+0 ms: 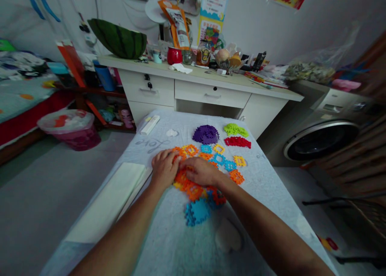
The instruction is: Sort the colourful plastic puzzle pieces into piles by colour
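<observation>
On the cloth-covered table lies a cluster of orange interlocking plastic tiles, notched along their edges, some with open centres. At the cluster's left edge, my left hand is closed with bent fingers on an orange tile. My right hand reaches in from the right, its fingers curled over the orange tiles and touching them close to my left hand; the fingertips are partly hidden. Blue tiles and yellow tiles lie to the right and beyond. Nearer to me are joined blue tiles.
Farther back sit a purple pile, a lime-green pile and a red pile of pieces. A white box lies far left, and a long pale folded item along the left edge. Behind stands a cluttered white desk.
</observation>
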Tool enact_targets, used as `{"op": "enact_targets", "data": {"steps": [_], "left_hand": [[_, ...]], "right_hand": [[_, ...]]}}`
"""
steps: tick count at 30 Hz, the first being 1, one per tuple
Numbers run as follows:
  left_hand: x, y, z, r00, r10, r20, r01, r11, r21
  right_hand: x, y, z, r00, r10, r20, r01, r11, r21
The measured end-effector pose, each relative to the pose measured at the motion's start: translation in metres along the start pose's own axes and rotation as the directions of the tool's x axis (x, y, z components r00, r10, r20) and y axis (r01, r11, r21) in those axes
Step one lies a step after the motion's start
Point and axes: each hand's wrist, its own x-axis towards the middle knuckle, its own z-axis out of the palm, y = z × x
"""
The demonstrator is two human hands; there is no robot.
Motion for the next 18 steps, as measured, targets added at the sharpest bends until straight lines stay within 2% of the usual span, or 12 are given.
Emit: {"op": "enact_targets", "data": {"steps": [3,6,7,8,9,11,13,15,18], "left_hand": [[-0.003,0.001,0.001,0.999,0.024,0.039,-0.026,0.998,0.056],[-0.005,0.004,0.0,0.997,0.042,0.068,-0.048,0.994,0.095],[-0.005,0.005,0.0,0.996,0.05,0.077,-0.058,0.993,0.107],[-0.005,0.006,0.0,0.995,0.056,0.085,-0.066,0.991,0.12],[-0.006,0.007,0.0,0.994,0.061,0.089,-0.072,0.988,0.133],[-0.005,0.008,0.001,0.994,0.062,0.092,-0.076,0.986,0.151],[-0.005,0.008,0.002,0.996,0.054,0.078,-0.065,0.986,0.154],[-0.004,0.008,0.002,0.998,0.052,0.045,-0.058,0.988,0.145],[-0.004,0.014,-0.001,0.993,0.119,0.005,-0.119,0.988,0.094]], "right_hand": [[-0.012,0.016,-0.014,0.989,0.104,-0.11,-0.1,0.994,0.04],[-0.023,0.055,-0.034,0.928,0.215,-0.305,-0.25,0.965,-0.08],[-0.028,0.072,-0.041,0.892,0.259,-0.37,-0.322,0.939,-0.119],[-0.032,0.088,-0.048,0.837,0.324,-0.441,-0.424,0.894,-0.148],[-0.037,0.105,-0.056,0.771,0.396,-0.499,-0.534,0.828,-0.169],[-0.047,0.134,-0.07,0.598,0.543,-0.59,-0.748,0.642,-0.167],[-0.056,0.157,-0.083,0.472,0.648,-0.598,-0.859,0.491,-0.146],[-0.061,0.172,-0.092,0.402,0.725,-0.56,-0.906,0.404,-0.128],[-0.063,0.185,-0.097,0.373,0.801,-0.468,-0.925,0.361,-0.119]]}}
